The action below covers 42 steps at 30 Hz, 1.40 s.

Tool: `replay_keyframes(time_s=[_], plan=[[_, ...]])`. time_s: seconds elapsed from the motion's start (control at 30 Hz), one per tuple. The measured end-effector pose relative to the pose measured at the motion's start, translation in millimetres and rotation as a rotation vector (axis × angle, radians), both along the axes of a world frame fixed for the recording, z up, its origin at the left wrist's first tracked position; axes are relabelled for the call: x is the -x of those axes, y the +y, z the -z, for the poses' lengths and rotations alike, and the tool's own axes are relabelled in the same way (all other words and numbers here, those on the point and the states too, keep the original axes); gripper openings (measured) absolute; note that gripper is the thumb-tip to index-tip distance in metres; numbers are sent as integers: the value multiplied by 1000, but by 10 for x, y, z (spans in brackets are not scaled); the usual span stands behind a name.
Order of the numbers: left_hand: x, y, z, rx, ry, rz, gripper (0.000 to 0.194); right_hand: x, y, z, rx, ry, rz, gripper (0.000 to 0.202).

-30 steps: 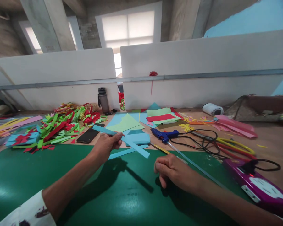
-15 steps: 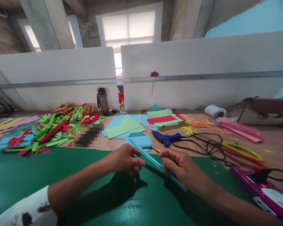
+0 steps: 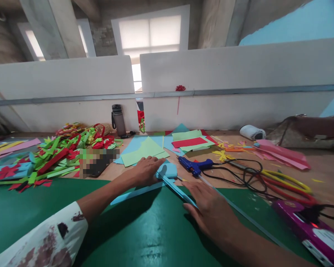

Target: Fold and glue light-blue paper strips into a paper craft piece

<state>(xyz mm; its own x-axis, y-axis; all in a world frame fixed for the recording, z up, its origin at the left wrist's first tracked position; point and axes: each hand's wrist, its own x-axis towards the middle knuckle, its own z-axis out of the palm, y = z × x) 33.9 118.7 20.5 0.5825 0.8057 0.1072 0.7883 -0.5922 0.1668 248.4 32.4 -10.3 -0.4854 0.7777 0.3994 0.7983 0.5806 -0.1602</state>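
Observation:
My left hand (image 3: 147,171) lies palm down over the light blue paper (image 3: 169,170), its fingers stretched out. Its thumb side is close to the upper end of a folded light blue strip (image 3: 179,192). From under this hand a second blue strip (image 3: 136,194) slants to the lower left over the green mat. My right hand (image 3: 204,202) is spread, with its thumb by the lower end of the folded strip. Whether the thumb touches the strip is unclear. Just beyond my right hand is a blue glue gun (image 3: 195,166).
Green mat (image 3: 144,237) in front. Left: a pile of green and red strips (image 3: 58,155), a dark phone (image 3: 100,163), a bottle (image 3: 118,120). Right: a black cable (image 3: 247,174), scissors (image 3: 286,181), a purple power strip (image 3: 308,230). A translucent strip (image 3: 250,218) passes by my right arm.
My left hand has moved up and left onto the blue paper. My right hand has opened from its pinch. A second blue strip and the long translucent strip now show.

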Motion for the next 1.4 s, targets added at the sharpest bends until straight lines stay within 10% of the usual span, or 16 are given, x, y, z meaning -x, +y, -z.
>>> replay_keyframes(time_s=[0.43, 0.67, 1.0, 1.4], plan=[[15, 108, 81, -16, 23, 46, 71, 3, -33, -67, 173, -98, 135, 41], [263, 110, -49, -256, 38, -169, 68, 24, -30, -104, 238, -118, 134, 46], [308, -560, -308, -522, -267, -245, 73, 22, -83, -205, 200, 157, 24, 48], [-159, -1065, 158, -465, -405, -93, 82, 276, -161, -318, 614, 903, -226, 28]])
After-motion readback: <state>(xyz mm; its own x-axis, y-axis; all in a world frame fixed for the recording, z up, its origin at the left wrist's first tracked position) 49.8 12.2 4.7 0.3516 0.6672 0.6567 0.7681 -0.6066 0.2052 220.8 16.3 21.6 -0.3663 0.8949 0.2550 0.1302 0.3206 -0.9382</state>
